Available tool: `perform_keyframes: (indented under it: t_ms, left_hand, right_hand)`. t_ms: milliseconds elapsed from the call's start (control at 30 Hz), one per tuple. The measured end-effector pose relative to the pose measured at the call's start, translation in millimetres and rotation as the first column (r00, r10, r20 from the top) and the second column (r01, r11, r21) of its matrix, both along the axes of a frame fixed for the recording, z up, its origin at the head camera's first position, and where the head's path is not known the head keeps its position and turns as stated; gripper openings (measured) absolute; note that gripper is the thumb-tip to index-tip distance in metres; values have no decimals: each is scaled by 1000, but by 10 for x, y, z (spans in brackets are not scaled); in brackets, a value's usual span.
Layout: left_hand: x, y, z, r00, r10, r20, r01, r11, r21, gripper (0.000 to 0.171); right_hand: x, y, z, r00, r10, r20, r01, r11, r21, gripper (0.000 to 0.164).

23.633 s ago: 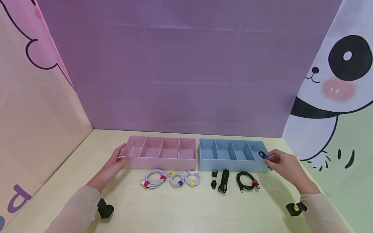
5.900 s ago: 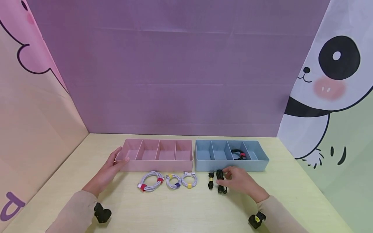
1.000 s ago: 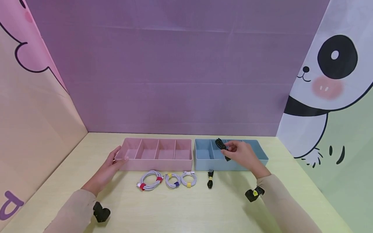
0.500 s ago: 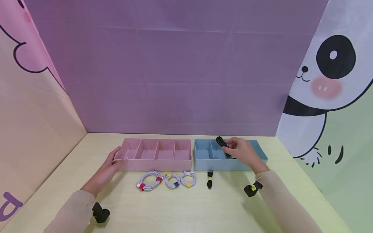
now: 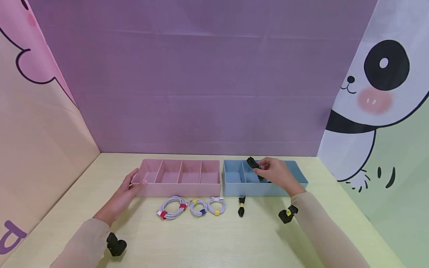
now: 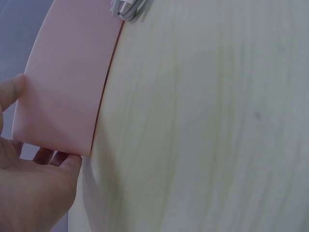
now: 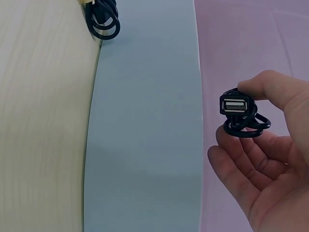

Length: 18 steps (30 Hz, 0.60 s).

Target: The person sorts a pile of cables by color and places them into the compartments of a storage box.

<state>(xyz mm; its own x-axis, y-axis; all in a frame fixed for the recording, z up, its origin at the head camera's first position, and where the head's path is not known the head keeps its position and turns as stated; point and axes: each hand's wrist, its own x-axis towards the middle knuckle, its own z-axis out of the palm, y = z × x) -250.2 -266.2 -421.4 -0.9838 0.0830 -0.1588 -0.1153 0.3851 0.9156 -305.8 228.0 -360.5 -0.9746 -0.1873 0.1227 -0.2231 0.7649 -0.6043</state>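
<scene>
My left hand point(image 5: 124, 193) grips the left end of a pink four-compartment organizer box point(image 5: 181, 189), thumb at its front rim and fingers around the end wall. In the left wrist view the same box point(image 6: 67, 82) shows its plain wall between thumb and fingers. My right hand point(image 5: 276, 173) pinches a bundled black USB cable point(image 5: 253, 162) over the blue organizer box point(image 5: 258, 190), near its second compartment from the left. In the right wrist view, a USB socket on the cable point(image 7: 235, 105) faces the camera between thumb and fingertips. The hand hides the third compartment's inside.
Three coiled white cables lie before the pink box: a large red-strapped one point(image 5: 172, 207), a smaller one point(image 5: 199, 207) and a yellow-strapped one point(image 5: 216, 206). One small black cable bundle point(image 5: 241, 206) lies before the blue box. A purple backdrop point(image 5: 214, 82) stands behind.
Earlier, a red-strapped black cable left the table for the blue box's third compartment. The USB cable was then lifted from the table to above the box. Over the last half second, hardly anything moves.
</scene>
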Motion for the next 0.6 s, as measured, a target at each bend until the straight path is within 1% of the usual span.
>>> perform_keyframes:
  t_ms: [233,433,600]
  left_hand:
    - [-9,2,-12,1000,0,-5,0,1000,3,95]
    - [-15,-5,-11,1000,2,5,-2,1000,-10,100]
    - [-13,0,-2,1000,5,12,-5,1000,-3,97]
  right_hand:
    - [-46,-7,8,1000,1,11,-1,1000,14,37]
    - [-82,-13,-10,1000,9,-8,-9,999,36,37]
    - [-94,-20,-20,1000,1,3,-1,999,44,36]
